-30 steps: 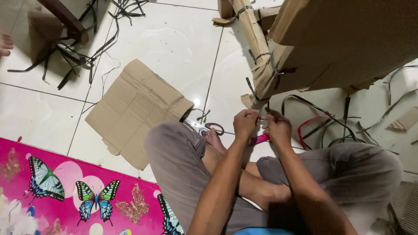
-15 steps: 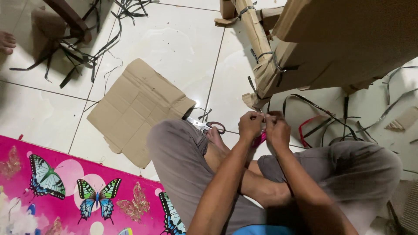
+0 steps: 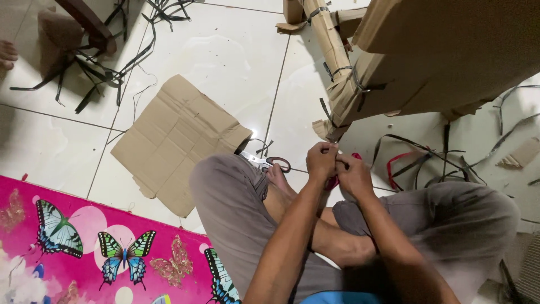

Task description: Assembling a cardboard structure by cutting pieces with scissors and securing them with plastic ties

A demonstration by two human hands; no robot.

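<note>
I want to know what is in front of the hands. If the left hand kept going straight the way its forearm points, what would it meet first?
Probably the strapped lower corner of the cardboard-wrapped bundle, just past the left hand. Only bare floor tile shows between them, though depth is hard to judge.

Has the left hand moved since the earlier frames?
Yes. The left hand has shifted slightly right, away from the scissors and against the right hand.

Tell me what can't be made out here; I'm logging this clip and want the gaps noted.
Head view:
- The pink item is mostly hidden by the left hand and right hand, so its kind is unclear.
- Scissors: blades partly hidden behind the knee.
- Cardboard structure: cut off by the top and right edges.
- Butterfly mat: cut off at the bottom and left edges.
</note>
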